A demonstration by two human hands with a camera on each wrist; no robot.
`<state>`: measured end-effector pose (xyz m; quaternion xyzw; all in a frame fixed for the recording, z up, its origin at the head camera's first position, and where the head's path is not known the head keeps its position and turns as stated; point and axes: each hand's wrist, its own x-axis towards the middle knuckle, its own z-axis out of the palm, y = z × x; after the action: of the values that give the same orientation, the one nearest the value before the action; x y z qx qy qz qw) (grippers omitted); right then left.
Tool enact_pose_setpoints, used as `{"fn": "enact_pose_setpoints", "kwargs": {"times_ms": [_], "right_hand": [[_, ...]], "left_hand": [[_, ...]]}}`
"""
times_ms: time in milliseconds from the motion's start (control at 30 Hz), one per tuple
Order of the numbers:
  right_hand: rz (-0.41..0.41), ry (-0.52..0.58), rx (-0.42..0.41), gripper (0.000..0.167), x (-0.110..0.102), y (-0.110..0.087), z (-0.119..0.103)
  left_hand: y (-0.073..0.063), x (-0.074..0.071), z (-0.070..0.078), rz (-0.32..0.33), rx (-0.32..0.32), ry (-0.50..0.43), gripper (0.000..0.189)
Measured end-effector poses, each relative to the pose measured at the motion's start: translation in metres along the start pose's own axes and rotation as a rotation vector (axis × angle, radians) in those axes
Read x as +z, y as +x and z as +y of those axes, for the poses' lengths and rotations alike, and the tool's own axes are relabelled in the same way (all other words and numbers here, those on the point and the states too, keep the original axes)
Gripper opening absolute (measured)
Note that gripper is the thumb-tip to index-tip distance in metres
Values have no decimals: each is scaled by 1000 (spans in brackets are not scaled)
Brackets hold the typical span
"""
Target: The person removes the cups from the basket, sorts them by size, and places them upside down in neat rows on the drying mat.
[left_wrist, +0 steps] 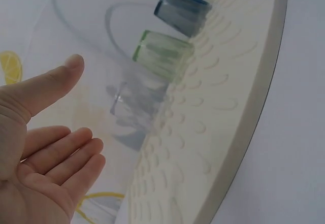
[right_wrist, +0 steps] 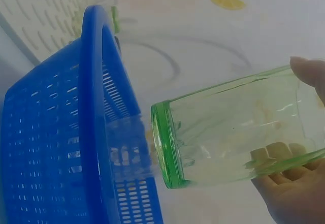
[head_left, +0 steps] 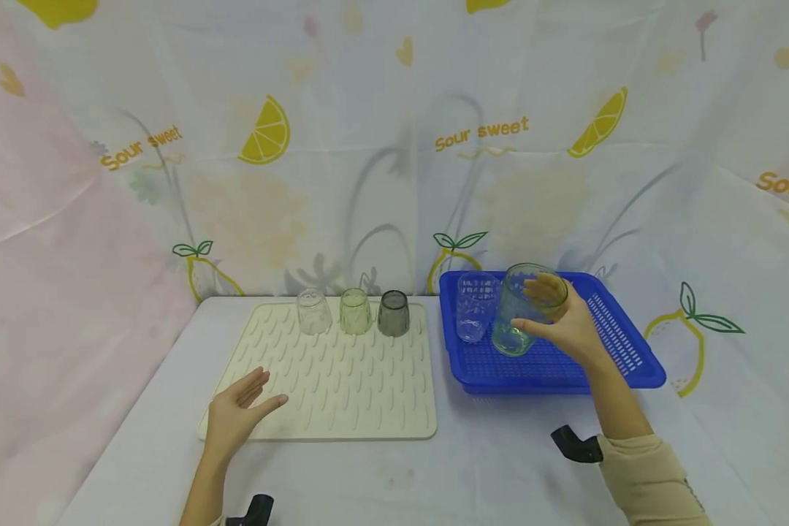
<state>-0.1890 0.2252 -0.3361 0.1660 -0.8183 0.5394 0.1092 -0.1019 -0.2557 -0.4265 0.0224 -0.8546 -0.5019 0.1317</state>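
My right hand [head_left: 573,325] grips a tall green-tinted glass [head_left: 522,307] near its rim, thumb on the near side and fingers behind. In the right wrist view the glass's thick green base [right_wrist: 167,145] hangs beside the blue basket [right_wrist: 92,112], above its rim. A tall clear glass [head_left: 475,310] stands in the basket, left of the held one. Over the front left of the cream mat [head_left: 342,387], my left hand [head_left: 237,413] is held with fingers extended and thumb apart, touching nothing. Along the mat's back edge stand a clear glass [head_left: 313,313], a green glass [head_left: 355,313] and a dark grey glass [head_left: 394,314].
The basket sits on the white-covered table [head_left: 434,482], right of the mat, with a narrow gap between them. A lemon-print cloth [head_left: 368,183] hangs behind the table. Black wrist mounts [head_left: 577,444] stick out by both forearms.
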Motion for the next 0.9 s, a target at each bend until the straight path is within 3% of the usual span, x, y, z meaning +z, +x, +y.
{"fn": "enact_pose_setpoints", "kwargs": {"times_ms": [567, 900], "right_hand": [[-41, 10, -76, 77, 16, -4, -18], [-95, 103, -84, 79, 34, -6, -19]], "left_hand": [[22, 39, 26, -77, 89, -94, 66], [30, 58, 51, -123, 134, -166, 69]]}}
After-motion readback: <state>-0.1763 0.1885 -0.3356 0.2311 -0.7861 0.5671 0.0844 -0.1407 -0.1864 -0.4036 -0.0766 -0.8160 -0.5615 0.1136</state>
